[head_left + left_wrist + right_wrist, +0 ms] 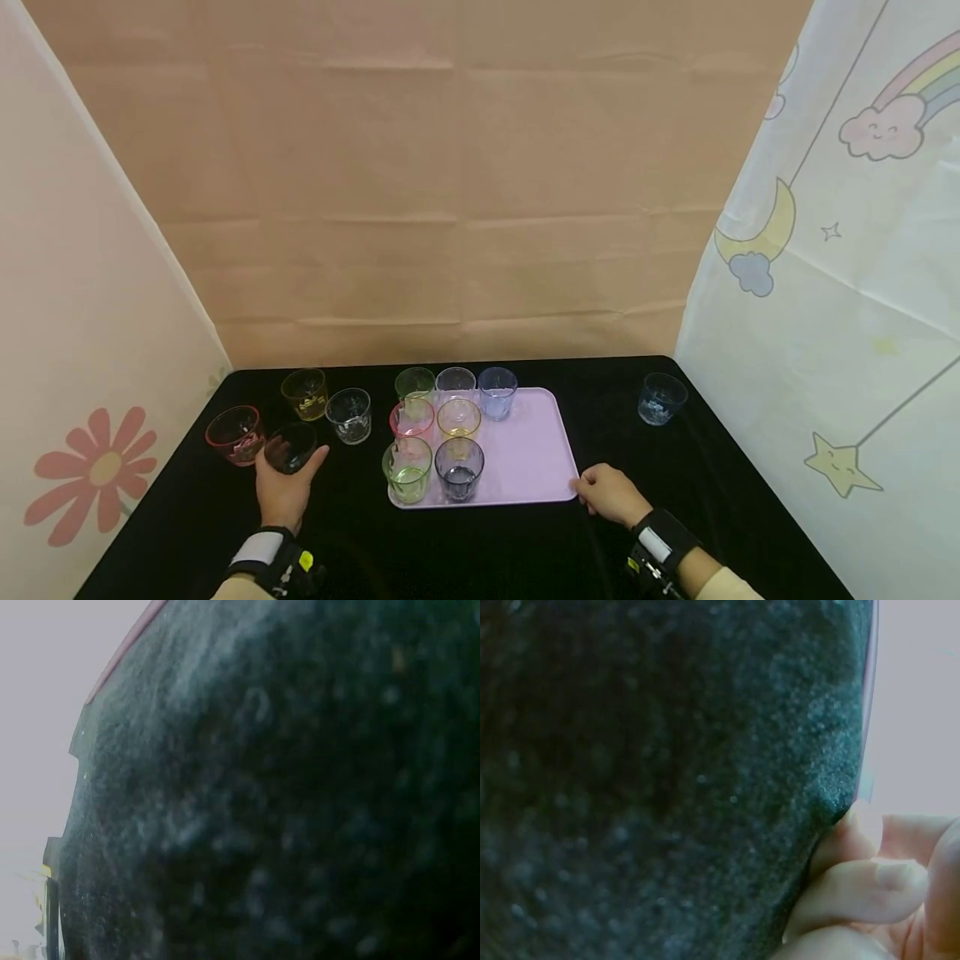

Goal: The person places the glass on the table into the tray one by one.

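Note:
At the left of the table in the head view, my left hand (pixel 283 493) grips a dark tinted glass (pixel 291 450), thumb and fingers spread around its sides. The left wrist view shows neither the hand nor the glass. My right hand (pixel 611 493) is at the front right corner of a pink tray (pixel 532 454), pinching its edge with curled fingers (pixel 862 889). Several glasses stand at the tray's left: green, clear and blue at the back, a pink glass (pixel 412 419) and a yellow one mid-tray, light green and a dark grey glass (pixel 459 471) in front.
Around the left hand stand a red-rimmed glass (pixel 236 435), an amber glass (pixel 305 394) and a clear glass (pixel 348 416). A dark blue glass (pixel 662 399) stands alone at the right. Black cloth (pixel 517 550) covers the table; patterned side sheets and a brown backdrop (pixel 457 183) enclose it.

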